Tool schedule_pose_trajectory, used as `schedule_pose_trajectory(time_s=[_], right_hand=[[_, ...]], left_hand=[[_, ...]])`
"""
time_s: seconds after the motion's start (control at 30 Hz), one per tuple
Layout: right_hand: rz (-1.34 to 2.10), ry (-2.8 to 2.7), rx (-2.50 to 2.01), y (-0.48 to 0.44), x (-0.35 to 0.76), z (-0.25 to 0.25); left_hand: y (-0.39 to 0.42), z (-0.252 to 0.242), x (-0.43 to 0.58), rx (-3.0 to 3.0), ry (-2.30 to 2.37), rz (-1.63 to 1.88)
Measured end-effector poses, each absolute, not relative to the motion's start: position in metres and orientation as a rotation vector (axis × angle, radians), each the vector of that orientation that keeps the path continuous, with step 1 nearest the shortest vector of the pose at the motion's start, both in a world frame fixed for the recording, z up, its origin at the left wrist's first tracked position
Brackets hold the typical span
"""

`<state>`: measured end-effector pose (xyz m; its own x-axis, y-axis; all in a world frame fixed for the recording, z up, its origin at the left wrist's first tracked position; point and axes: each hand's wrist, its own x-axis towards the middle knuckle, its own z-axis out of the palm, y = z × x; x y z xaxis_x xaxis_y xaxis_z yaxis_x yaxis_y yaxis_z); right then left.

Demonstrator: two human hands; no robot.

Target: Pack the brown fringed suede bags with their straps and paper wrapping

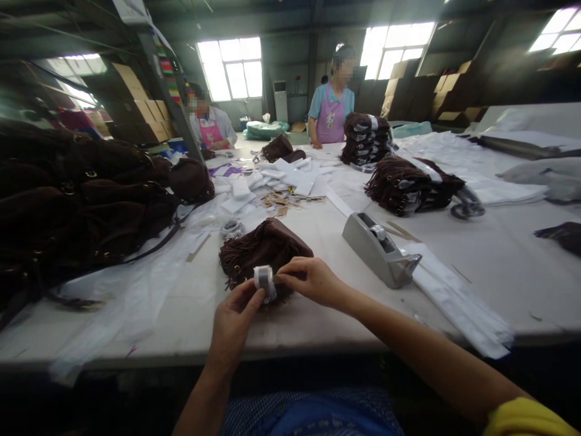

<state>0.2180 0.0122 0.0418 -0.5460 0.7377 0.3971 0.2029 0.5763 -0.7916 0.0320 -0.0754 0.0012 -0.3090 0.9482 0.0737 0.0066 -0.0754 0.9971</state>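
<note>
A dark brown fringed bag (pixel 263 249) lies on the white table (pixel 476 266) just in front of me. A small white wrapped piece (pixel 264 280) stands at the bag's near edge. My left hand (pixel 233 318) pinches this white piece from below with thumb and fingers closed. From the right, my right hand (pixel 308 280) grips it too, fingertips pressed together on its side. Both hands rest against the bag's fringe.
A grey tape dispenser (pixel 380 248) sits right of the bag, with white strips (pixel 458 303) beside it. Brown bags (pixel 77 200) are heaped at left; fringed stacks (pixel 411 184) at right. White pads (pixel 276 178) lie mid-table. Two people (pixel 331 112) work at the far end.
</note>
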Motion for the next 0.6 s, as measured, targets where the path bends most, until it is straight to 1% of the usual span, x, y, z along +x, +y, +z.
schedule_pose_trajectory(time_s=[0.13, 0.3, 0.4, 0.6], right_hand=[[1.061, -1.986, -0.759, 0.016, 0.218, 0.034], [1.267, -1.927, -0.817, 0.021, 0.232, 0.023], [1.257, -1.946, -0.816, 0.023, 0.238, 0.019], [1.101, -1.996, -0.744, 0.022, 0.227, 0.023]], left_hand=[[-0.077, 0.001, 0.032, 1.128, 1.444, 1.511], [-0.079, -0.004, 0.028, 1.025, 1.408, 1.516], [-0.079, -0.007, 0.026, 0.986, 1.404, 1.522], [-0.08, -0.007, 0.026, 1.076, 1.456, 1.467]])
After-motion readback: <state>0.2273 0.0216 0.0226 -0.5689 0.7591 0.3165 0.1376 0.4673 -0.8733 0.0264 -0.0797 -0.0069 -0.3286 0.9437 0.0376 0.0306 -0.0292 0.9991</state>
